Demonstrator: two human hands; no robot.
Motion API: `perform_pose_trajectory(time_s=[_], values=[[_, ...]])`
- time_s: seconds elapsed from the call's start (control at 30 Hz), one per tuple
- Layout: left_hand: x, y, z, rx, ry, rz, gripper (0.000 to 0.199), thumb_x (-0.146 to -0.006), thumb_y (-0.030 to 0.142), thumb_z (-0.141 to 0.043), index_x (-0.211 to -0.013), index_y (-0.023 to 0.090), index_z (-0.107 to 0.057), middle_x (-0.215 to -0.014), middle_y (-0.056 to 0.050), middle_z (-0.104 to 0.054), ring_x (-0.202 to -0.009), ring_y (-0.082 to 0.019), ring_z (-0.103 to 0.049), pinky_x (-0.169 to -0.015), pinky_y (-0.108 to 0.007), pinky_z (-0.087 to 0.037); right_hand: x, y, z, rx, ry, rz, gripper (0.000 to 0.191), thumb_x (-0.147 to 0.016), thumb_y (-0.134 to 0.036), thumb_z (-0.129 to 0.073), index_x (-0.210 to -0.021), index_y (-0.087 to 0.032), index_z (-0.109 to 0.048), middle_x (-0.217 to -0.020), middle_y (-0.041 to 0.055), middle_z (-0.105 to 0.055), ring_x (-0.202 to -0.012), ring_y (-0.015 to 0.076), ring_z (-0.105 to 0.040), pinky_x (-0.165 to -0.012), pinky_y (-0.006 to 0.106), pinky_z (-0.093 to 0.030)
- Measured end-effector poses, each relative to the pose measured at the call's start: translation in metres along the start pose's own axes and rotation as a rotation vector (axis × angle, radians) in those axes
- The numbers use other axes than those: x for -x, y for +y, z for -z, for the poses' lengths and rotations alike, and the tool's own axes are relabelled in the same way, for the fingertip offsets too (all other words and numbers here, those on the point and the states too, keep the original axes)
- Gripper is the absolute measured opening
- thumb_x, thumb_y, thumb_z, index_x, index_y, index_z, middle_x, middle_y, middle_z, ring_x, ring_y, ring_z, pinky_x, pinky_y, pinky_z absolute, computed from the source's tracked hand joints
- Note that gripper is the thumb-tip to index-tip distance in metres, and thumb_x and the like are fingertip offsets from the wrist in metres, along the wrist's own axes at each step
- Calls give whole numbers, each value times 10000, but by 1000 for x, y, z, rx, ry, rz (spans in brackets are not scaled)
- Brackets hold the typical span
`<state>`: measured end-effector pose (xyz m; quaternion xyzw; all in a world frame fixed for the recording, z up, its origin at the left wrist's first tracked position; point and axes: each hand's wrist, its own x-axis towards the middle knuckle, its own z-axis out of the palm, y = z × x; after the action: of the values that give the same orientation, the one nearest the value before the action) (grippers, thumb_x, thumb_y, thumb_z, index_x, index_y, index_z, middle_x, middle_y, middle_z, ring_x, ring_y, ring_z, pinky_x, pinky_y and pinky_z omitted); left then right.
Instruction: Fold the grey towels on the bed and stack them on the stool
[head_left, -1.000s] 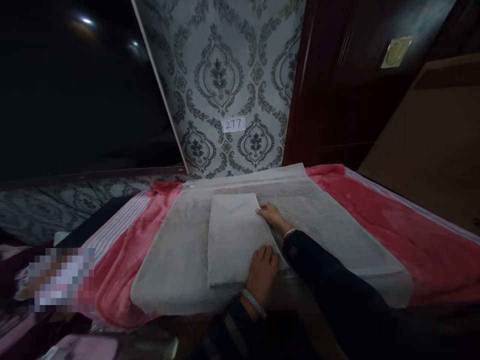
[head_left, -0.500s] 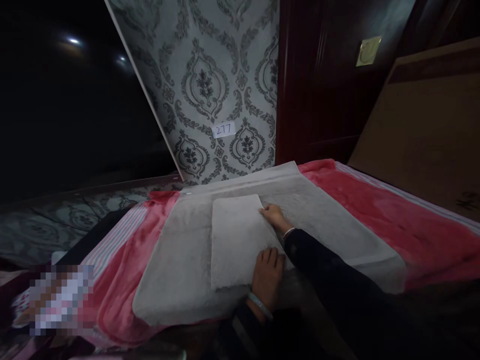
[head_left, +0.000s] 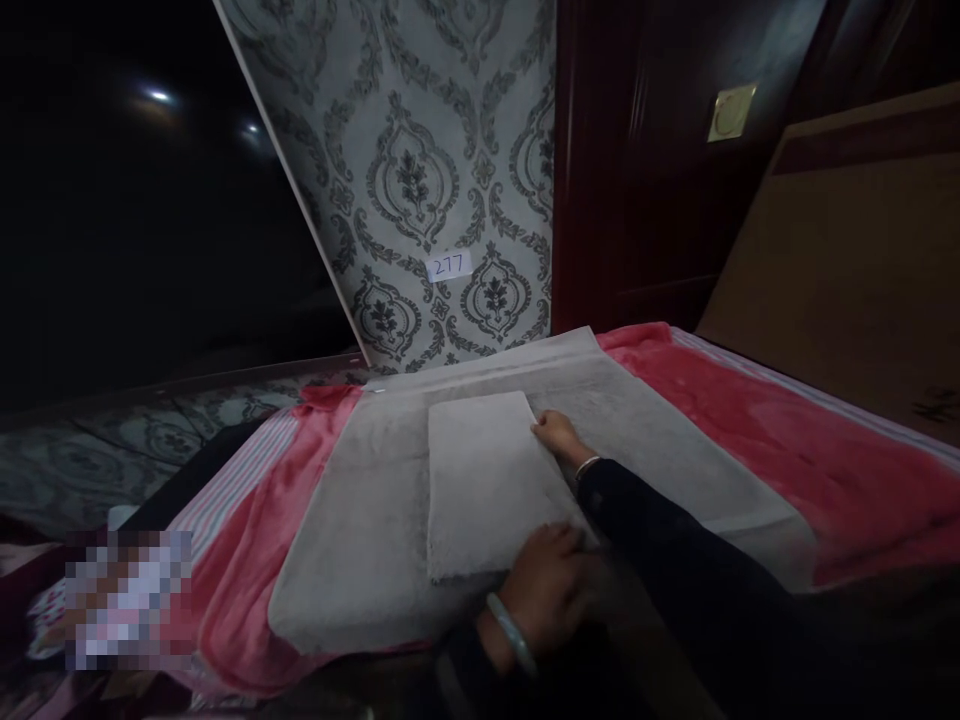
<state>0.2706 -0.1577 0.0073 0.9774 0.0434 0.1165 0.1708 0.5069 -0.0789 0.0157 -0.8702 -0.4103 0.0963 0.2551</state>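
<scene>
A pale grey plush cloth (head_left: 487,480), folded into a rectangle, lies on a larger grey cloth (head_left: 360,540) spread flat. My right hand (head_left: 559,437) pinches the folded cloth's right edge near its far corner, thumb and fingers closed. My left hand (head_left: 547,585), with a pale bangle at the wrist, is over the near right corner of the folded cloth. Its fingers are bent and blurred by motion, so whether they grip the corner is unclear. That near right corner is partly hidden by the hand and the right sleeve.
Red blanket (head_left: 750,420) shows on both sides under the grey cloth. Behind stands a patterned wall (head_left: 412,180) with a paper label (head_left: 450,265) reading 277. A large dark screen (head_left: 150,220) is at left, a cardboard panel (head_left: 847,250) at right. A pixelated patch covers the lower left.
My left hand has moved from lying on the cloth toward its near right corner, fingers now bent. My right hand still pinches the edge, slightly farther right. The view has shifted a little.
</scene>
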Motion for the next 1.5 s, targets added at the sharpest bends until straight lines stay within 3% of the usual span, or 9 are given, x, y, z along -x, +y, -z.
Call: perform_pose_trajectory(time_s=[0.13,0.27,0.37,0.47,0.73,0.87,1.1,1.27,1.5], values=[[8,-48,66,305,49,110,425,-973,285,-409,-1342,239,-614,-1430,-65,-589,-1360,-201,-505,-1165,-402,-391,13,-17,8,43,31,117,422,-866,-179,-539,-1269,-118,-649,-1173,169,-705,-1065,270,-666,-885,329,-498],[-15,-125,101,23,88,520,486,-929,228,-450,-1390,121,-559,-1491,-161,-504,-1417,-247,-437,-1199,-429,-327,31,-67,-10,59,19,424,582,-913,-206,-481,-1493,-161,-444,-1485,116,-513,-1339,201,-490,-1096,288,-383],[-28,-158,92,-281,46,671,543,-932,267,-485,-1453,110,-479,-1569,-189,-380,-1478,-293,-325,-1193,-499,-307,38,-90,-36,173,-52,684,602,-948,-219,-424,-1544,-171,-356,-1581,88,-387,-1453,205,-340,-1163,372,-332],[-24,-168,70,-442,-9,703,582,-984,334,-398,-1533,145,-357,-1636,-154,-245,-1521,-298,-203,-1186,-572,-269,32,-80,-53,245,-77,734,560,-983,-351,-435,-1529,-237,-393,-1599,63,-353,-1478,263,-290,-1184,503,-280],[-13,-174,56,-439,-35,691,602,-1008,390,-301,-1574,189,-274,-1657,-116,-200,-1536,-267,-158,-1190,-548,-259,-12,-12,-29,408,-73,359,633,-1014,-516,-302,-1555,-189,-337,-1644,97,-224,-1505,296,-212,-1170,533,-259],[-14,-169,59,-409,-55,710,610,-1001,388,-319,-1575,188,-269,-1657,-122,-197,-1536,-269,-153,-1197,-553,-240,-23,-21,-17,468,-90,295,609,-999,-499,-346,-1519,-186,-395,-1624,135,-278,-1494,333,-226,-1135,612,-264],[-52,-197,86,-314,-86,646,587,-981,391,-371,-1539,211,-338,-1649,-105,-244,-1525,-291,-196,-1181,-614,-241,-29,-65,-39,394,-31,546,587,-1012,-459,-331,-1519,-167,-388,-1610,147,-307,-1476,286,-282,-1156,539,-266],[-75,-233,76,-284,-25,646,596,-987,419,-336,-1535,184,-350,-1634,-114,-282,-1524,-284,-198,-1202,-599,-198,-36,-48,-62,343,-4,465,637,-1009,-516,-307,-1504,-131,-414,-1572,150,-384,-1468,288,-300,-1176,506,-239],[-68,-241,70,-261,68,783,641,-975,487,-366,-1523,156,-383,-1641,-149,-247,-1528,-325,-168,-1209,-518,-219,-54,-20,-55,360,-5,247,703,-1001,-564,-252,-1533,-118,-365,-1604,149,-320,-1481,291,-264,-1173,470,-236]])
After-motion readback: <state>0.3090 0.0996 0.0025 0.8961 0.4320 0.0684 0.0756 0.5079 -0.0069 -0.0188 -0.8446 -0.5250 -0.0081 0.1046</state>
